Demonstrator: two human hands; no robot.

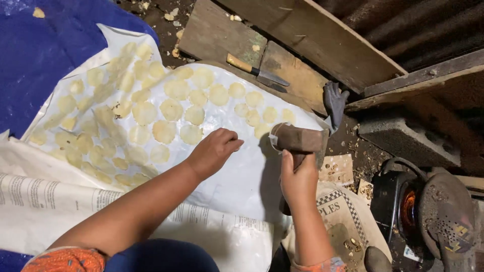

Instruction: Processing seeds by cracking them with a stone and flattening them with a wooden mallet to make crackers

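Overhead, we see our left hand (214,151) curled, fingertips pinched down on the white sheet (242,176) near its middle, just right of the pale flattened discs (166,113); these look thin and brittle, best lifted by their edges. Our right hand (298,179) is closed around the handle of a heavy wooden mallet (297,139) at the sheet's right edge
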